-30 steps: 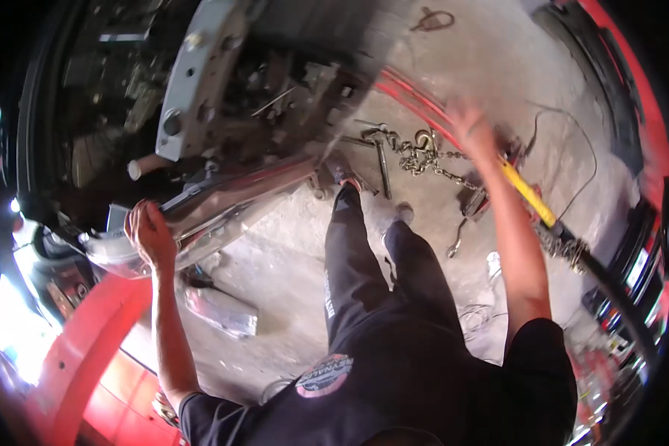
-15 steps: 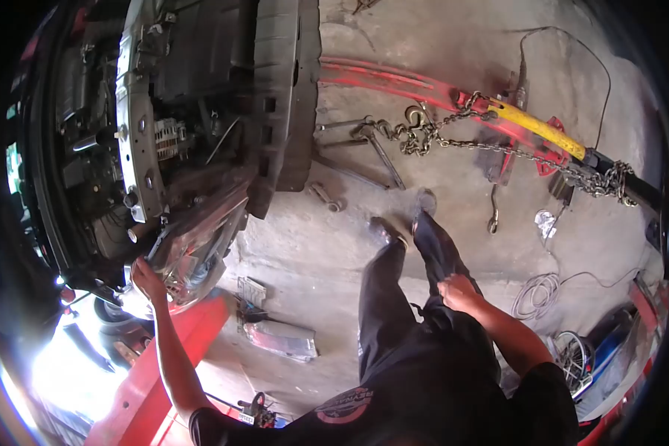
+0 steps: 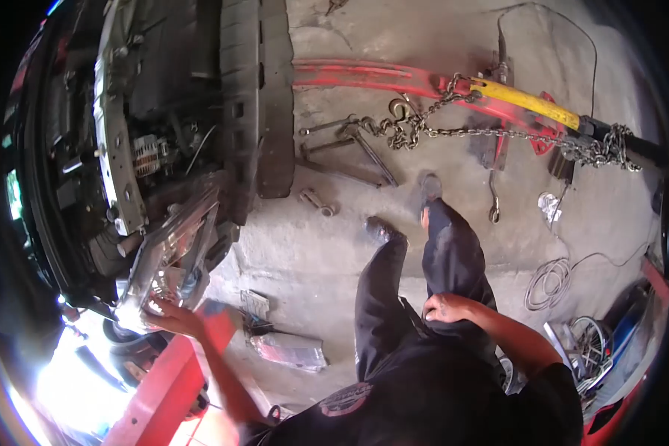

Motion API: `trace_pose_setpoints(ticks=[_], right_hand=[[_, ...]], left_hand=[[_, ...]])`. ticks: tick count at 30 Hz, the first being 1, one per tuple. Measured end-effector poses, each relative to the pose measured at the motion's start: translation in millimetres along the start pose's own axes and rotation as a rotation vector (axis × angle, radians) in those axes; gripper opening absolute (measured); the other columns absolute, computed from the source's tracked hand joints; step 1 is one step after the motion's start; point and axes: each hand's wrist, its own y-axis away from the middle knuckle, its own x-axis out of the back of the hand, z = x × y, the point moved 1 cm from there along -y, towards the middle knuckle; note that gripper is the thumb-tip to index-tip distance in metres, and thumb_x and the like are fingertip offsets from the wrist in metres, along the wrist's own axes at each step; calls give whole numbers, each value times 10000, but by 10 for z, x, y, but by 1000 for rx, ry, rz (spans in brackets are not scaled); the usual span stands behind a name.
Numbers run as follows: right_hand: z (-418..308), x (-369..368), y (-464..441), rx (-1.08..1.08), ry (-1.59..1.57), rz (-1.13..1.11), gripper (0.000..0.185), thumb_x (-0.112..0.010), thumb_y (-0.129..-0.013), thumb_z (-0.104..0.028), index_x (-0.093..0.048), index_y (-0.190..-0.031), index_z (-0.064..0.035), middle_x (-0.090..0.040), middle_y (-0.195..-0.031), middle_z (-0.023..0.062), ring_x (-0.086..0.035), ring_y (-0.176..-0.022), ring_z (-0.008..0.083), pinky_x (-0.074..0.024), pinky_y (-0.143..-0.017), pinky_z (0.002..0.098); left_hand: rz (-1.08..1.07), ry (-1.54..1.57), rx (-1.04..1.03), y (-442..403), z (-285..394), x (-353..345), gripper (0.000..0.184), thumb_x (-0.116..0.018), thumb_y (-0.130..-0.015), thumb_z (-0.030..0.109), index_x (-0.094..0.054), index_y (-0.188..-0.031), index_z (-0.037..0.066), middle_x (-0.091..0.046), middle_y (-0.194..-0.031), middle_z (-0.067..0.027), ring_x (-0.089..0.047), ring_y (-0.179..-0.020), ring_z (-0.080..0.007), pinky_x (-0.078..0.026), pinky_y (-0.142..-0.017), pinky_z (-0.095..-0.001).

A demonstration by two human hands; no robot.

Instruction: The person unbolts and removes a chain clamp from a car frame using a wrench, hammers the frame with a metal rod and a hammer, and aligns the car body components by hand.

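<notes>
My left hand [image 3: 172,318] is at the lower end of a clear-lensed car headlight [image 3: 167,256], with its fingers curled against the lens side. The headlight sits slanted at the front corner of the opened-up car, beside a bare metal crossbar [image 3: 110,126]. My right hand [image 3: 446,307] is closed in front of my upper thigh, against the dark trousers [image 3: 453,253]. Its fingers are bent inward, and I cannot see whether anything is inside them.
A red floor beam [image 3: 364,74] with a yellow section [image 3: 524,104] and a chain [image 3: 490,134] crosses the floor ahead. Metal bars [image 3: 368,152] lie near my feet. A red beam [image 3: 163,386] stands at lower left, near a flat plastic-looking part [image 3: 290,351]. A coiled cable [image 3: 548,284] lies right.
My left hand has moved from the headlight's inner upper edge down to its lower outer end. My right hand has shifted slightly down and left. The view has shifted, and my legs have moved.
</notes>
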Motion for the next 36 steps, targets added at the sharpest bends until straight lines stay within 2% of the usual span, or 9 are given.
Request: trace_pose_setpoints(ticks=[4,6,8,15,17,19,22,26,36], right_hand=[[461,367,-216,17,-125,33,229,-646,-878,-148,-696,-1016,29,-733,-920,157,-695,-895,253,-516,-813,365],[466,651,-427,-8,-110,-103,224,-626,-873,-150,-683,-1007,21,-720,-848,161,-694,-798,270,-530,-743,382],[376,965,-588,-137,-154,42,222,-625,-878,-182,-675,-1009,-10,-701,-814,172,-695,-786,289,-534,-723,417],[525,2523,-1685,196,299,596,243,-593,-893,-245,-638,-1006,-35,-676,-917,220,-661,-880,421,-533,-742,476],[517,3160,-2163,239,465,861,200,-603,-878,-186,-619,-1005,-33,-649,-890,229,-644,-871,429,-533,-725,472],[207,3862,-2458,217,362,1051,217,-627,-860,-165,-609,-1034,-37,-633,-973,221,-627,-917,413,-530,-744,486],[-93,4843,-2907,280,824,1345,280,-518,-931,-194,-635,-1160,-84,-604,-1220,220,-577,-1140,397,-497,-916,484],[75,5587,-3510,356,1144,1551,382,-481,-986,-263,-576,-1323,-112,-581,-1289,206,-549,-1194,387,-429,-1026,498],[313,5692,-3892,428,936,1558,384,-523,-979,-450,-668,-967,-94,-691,-862,108,-680,-863,299,-522,-778,415]], left_hand=[[-1003,-90,95,2562,361,-206,555,-658,-918,307,-494,-1359,12,-465,-1403,-233,-388,-1339,-386,-306,-1114,-538],[-1866,-260,-379,3809,173,-213,513,-697,-875,352,-580,-1278,58,-401,-1486,-191,-308,-1424,-399,-234,-1162,-585],[-1692,-315,-628,4327,408,-133,294,-679,-889,318,-668,-1083,98,-529,-1350,-120,-333,-1408,-369,-294,-1103,-605],[-2029,210,355,4153,861,25,227,-672,-909,231,-652,-964,12,-627,-819,-194,-633,-791,-394,-518,-736,-449],[-1990,216,-36,4067,629,-364,252,-662,-924,259,-654,-970,11,-647,-872,-211,-648,-849,-401,-519,-732,-450],[-1907,-174,119,3851,722,-1193,300,-641,-944,320,-670,-1004,28,-680,-965,-227,-671,-927,-403,-532,-737,-460],[-1180,-66,-419,3454,130,-2797,503,-622,-960,329,-524,-1343,17,-637,-1177,-259,-598,-1106,-464,-484,-945,-483],[-824,-233,-535,2243,489,-4763,721,-637,-946,358,-332,-1493,0,-436,-1408,-319,-474,-1278,-472,-409,-1062,-487],[-454,-701,-699,1472,112,-6130,622,-627,-780,41,-507,-1387,-22,-567,-1371,-235,-623,-1150,-401,-517,-960,-470]])
